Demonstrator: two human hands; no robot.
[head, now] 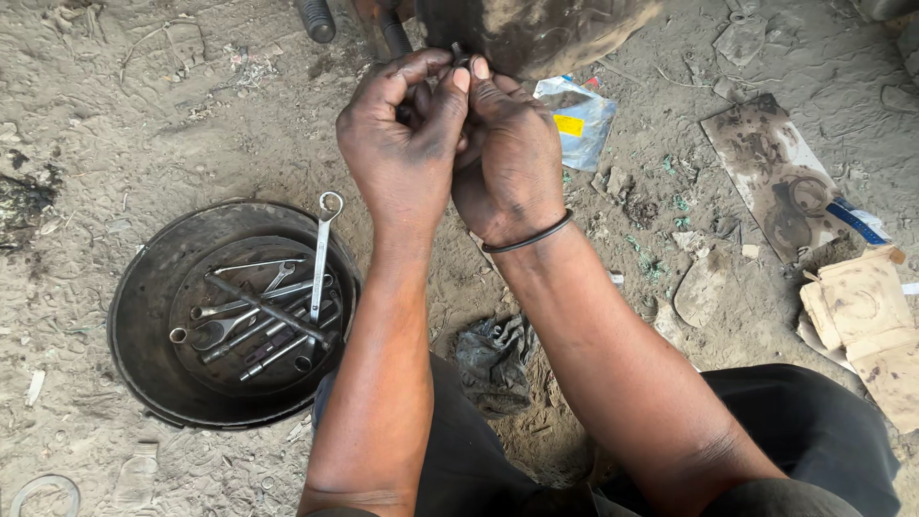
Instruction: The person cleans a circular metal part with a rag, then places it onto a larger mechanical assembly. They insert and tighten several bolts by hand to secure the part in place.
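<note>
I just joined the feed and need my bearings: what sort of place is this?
Probably an outdoor, roadside-style repair spot on bare ground. A round black pan holds spanners, an oily rag lies on the dirt, and both hands, left hand and right hand, work a small part at a grimy machine.

Both forearms are bare from wrist to elbow, with no sleeve showing on either. The left hand and the right hand are smeared with dark grease and grime, heaviest over the knuckles and fingers. The fingernails are short, pale against the dirt. A thin black band, round like a rubber ring, circles the right wrist. Lower down, the legs are covered by dark, near-black trousers of plain cloth, dusty at the folds.
</note>
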